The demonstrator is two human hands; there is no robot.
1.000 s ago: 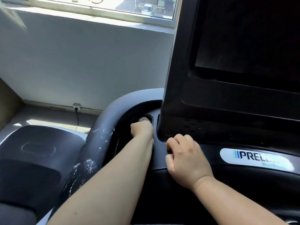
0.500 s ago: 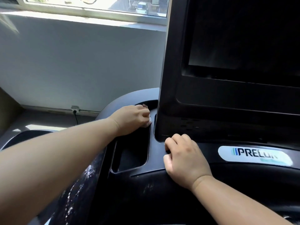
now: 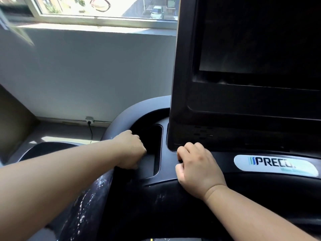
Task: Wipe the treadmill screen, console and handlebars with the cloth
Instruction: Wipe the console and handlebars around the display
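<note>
A grey wall [image 3: 86, 75] under a sunlit window [image 3: 104, 7] backs the treadmill. The left hand [image 3: 129, 150] is fisted at the tray recess [image 3: 152, 153], beside the white-scuffed handlebar [image 3: 97, 197]. Its grip is curled tight, but no cloth shows, so I cannot tell what it holds. The right hand [image 3: 198, 168] rests on the black console [image 3: 166, 160] below the dark screen [image 3: 260, 40], its grip closed on nothing.

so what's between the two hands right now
Head view: the recessed pocket and a strip of black console lie between left hand and right hand.
</note>
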